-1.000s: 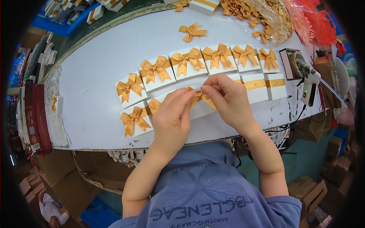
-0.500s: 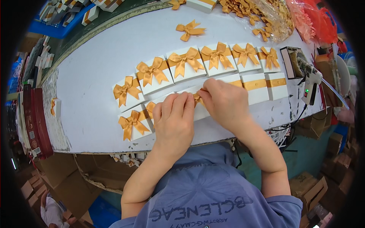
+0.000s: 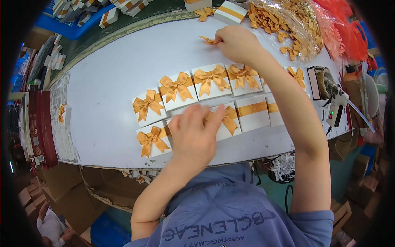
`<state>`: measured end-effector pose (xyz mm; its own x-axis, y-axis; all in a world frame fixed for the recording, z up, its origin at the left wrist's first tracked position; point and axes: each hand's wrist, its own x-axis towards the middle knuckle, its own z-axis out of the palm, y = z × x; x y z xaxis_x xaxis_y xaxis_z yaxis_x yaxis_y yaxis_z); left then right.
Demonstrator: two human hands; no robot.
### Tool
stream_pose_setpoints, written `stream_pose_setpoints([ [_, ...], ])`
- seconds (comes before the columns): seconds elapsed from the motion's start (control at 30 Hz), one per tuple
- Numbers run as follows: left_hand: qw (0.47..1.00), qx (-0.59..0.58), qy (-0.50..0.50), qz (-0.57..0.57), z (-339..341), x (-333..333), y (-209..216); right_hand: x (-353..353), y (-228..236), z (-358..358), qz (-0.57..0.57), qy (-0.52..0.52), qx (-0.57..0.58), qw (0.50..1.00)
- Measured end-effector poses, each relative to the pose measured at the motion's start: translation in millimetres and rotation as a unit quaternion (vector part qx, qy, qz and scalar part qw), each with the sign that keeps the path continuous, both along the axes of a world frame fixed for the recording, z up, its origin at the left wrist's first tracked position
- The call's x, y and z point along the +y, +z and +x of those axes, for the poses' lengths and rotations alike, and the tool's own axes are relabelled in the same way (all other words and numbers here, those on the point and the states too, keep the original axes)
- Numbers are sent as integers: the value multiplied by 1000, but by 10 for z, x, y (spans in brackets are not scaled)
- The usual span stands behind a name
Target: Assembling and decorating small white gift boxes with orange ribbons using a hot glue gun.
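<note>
Small white gift boxes with gold ribbon bands lie in two rows on the white table. Several carry gold bows, such as one in the back row. My left hand lies flat, fingers spread, on a front-row box whose gold bow shows beside the fingers. My right hand is stretched to the far side of the table and pinches a loose gold bow. To the right of the bowed front box are two boxes with only a ribbon band.
A clear bag of gold bows and a red bag lie at the back right. A hot glue gun rests at the right edge next to a small open box. More boxes sit at the far edge, cardboard below the table.
Both hands were pressed together on a bow at the front-row box. Now my right hand has reached away to the far side and taken a loose bow; my left stays on the box.
</note>
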<state>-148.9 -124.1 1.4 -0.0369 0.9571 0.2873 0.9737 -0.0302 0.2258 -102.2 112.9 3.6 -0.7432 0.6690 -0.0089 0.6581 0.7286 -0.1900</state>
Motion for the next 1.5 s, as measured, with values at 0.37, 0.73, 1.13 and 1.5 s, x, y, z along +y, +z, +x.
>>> stream_pose_setpoints([
  [0.37, 699, -708, 48, 88, -29, 675, 161, -874, 296, 785, -563, -50, 362, 741],
  [0.73, 916, -400, -29, 24, 407, 391, -75, -1092, 29, 1356, -256, -146, 331, 896],
  [1.13, 940, -327, -41, 89, 417, 316, 183, -1282, 265, 1379, -279, -144, 391, 865],
  [1.5, 677, -735, 42, -18, 474, 310, 182, -1386, 191, 1367, -316, -160, 532, 769],
])
